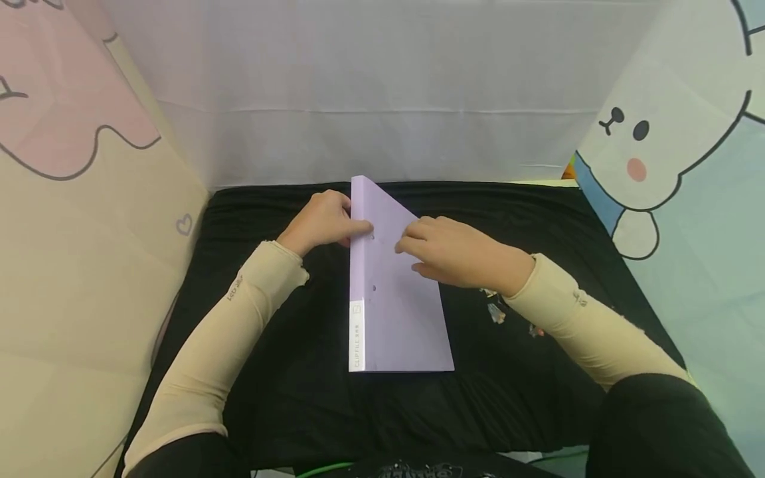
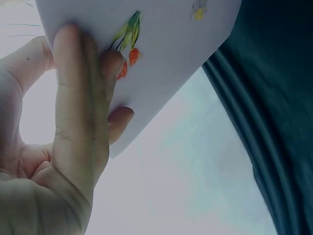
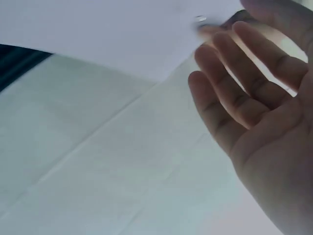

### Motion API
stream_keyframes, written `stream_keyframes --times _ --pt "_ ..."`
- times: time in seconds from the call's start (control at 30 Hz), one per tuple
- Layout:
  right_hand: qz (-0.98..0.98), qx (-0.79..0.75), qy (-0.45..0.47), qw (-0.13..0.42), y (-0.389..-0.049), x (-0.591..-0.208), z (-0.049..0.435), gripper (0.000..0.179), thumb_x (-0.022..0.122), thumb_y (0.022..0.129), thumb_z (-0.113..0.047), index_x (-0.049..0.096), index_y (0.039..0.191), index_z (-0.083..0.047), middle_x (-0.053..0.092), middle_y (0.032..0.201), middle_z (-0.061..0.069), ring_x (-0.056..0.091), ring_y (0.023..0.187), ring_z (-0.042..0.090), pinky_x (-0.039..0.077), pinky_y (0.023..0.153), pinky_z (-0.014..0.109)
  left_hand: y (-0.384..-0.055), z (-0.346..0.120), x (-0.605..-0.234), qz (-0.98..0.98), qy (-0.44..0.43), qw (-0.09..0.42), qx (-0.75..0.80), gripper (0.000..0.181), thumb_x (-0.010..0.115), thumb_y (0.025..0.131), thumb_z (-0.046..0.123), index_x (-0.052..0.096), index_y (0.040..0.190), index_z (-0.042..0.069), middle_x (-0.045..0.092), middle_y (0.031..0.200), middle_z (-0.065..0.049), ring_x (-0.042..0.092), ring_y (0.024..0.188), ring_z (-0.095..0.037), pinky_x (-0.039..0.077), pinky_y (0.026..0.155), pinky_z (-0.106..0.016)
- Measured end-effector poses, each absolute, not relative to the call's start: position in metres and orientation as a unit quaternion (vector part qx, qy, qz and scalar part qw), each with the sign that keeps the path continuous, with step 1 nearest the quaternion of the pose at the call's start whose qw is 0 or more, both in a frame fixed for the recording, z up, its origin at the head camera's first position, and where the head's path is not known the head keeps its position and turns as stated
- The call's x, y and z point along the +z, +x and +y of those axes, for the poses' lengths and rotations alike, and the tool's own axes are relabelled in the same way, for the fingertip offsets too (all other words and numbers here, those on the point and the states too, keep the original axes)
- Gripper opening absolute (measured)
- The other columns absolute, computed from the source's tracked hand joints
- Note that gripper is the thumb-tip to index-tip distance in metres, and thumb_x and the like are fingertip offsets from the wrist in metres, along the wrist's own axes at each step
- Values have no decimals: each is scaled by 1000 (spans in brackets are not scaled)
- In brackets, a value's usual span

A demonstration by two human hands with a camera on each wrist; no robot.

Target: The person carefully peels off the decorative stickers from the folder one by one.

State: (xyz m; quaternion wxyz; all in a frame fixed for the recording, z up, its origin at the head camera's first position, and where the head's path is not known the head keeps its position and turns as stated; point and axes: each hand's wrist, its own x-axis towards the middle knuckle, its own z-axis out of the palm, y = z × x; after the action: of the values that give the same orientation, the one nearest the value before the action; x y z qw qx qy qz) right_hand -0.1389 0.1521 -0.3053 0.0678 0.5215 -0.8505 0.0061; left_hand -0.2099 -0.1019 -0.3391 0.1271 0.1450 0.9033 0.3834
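A light purple clip file [image 1: 403,325] stands upright on the black cloth, its spine with a white label facing the person. My left hand [image 1: 325,222] grips the spine's upper part, thumb on the right-hand cover and fingers round the far side. In the left wrist view those fingers lie against the left-hand cover, partly over a red tulip sticker [image 2: 132,34]. Farther along that cover is a small sticker with a yellow part [image 2: 199,12]. My right hand [image 1: 457,252] is beside the right-hand cover, fingers loosely bent, holding nothing. Two small rivets [image 1: 374,288] show near the spine.
Small, shiny, clear-edged pieces [image 1: 497,313] lie on the black cloth [image 1: 287,385] under the right forearm. A white curtain [image 1: 382,93] hangs behind the table, with cartoon-printed cloths [image 1: 705,265] at both sides.
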Motion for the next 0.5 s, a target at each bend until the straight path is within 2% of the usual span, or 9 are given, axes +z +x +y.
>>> stream_keyframes --times 0.23,0.33,0.5 --pt "-791 -6 604 97 -137 -288 109 39 77 84 -3 63 120 -3 62 120 10 59 108 26 51 88 36 -211 -102 -325 913 151 128 357 26 72 80 34 72 84 9 71 72 -2 72 65 -22 55 65 -35" --pt "-775 -28 626 79 -134 -285 94 39 74 86 0 63 123 -5 62 124 10 57 114 24 49 92 36 -211 -102 -320 916 162 130 344 25 71 79 34 72 78 10 71 67 -1 72 66 -23 54 63 -36" --pt "-764 -112 635 38 -132 -286 77 44 76 87 -5 64 128 -14 63 126 3 54 120 22 44 99 37 -210 -100 -317 915 173 130 340 25 71 80 34 72 75 9 70 66 -1 71 63 -21 53 60 -36"
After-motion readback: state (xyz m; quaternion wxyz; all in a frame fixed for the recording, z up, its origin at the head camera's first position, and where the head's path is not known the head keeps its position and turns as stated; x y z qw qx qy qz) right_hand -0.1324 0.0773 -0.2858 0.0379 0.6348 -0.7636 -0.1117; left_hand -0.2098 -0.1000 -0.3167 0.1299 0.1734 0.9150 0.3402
